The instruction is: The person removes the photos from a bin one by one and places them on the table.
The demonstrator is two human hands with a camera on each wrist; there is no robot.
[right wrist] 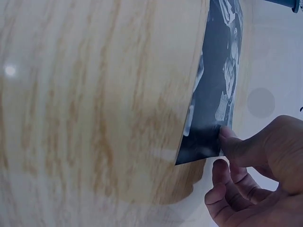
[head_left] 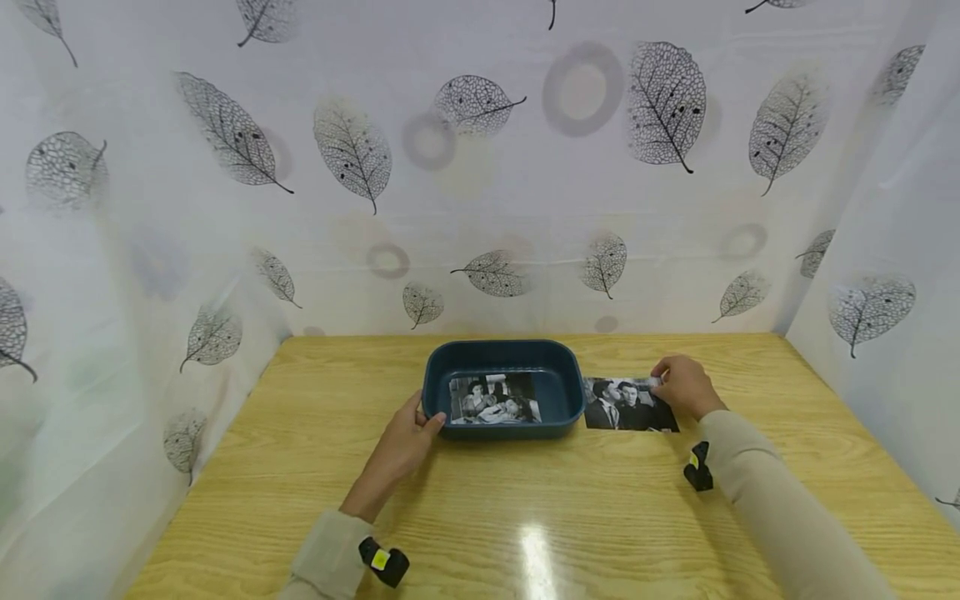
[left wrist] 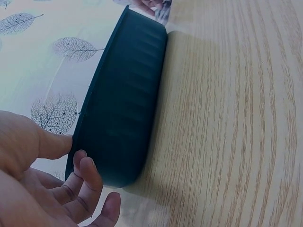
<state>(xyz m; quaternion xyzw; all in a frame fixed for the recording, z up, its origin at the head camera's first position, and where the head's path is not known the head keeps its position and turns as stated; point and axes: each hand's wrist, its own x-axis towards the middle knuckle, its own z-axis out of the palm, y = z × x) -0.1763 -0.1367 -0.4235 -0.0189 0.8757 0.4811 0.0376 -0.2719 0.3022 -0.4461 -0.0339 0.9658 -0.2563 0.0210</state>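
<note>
A dark teal rectangular tray with raised walls stands on the table, and a black-and-white photo lies inside it toward the left. My left hand grips the tray's left end, thumb over the rim; the left wrist view shows the tray's outer wall beside the fingers. To the right of the tray, a second black-and-white photo shows two people. My right hand pinches this photo near its right end. In the right wrist view the photo slants up from the thumb.
The wood-grain table ends at a white curtain printed with skeleton leaves, which also closes off both sides. A black wrist camera sits on the left sleeve and another wrist camera on the right one.
</note>
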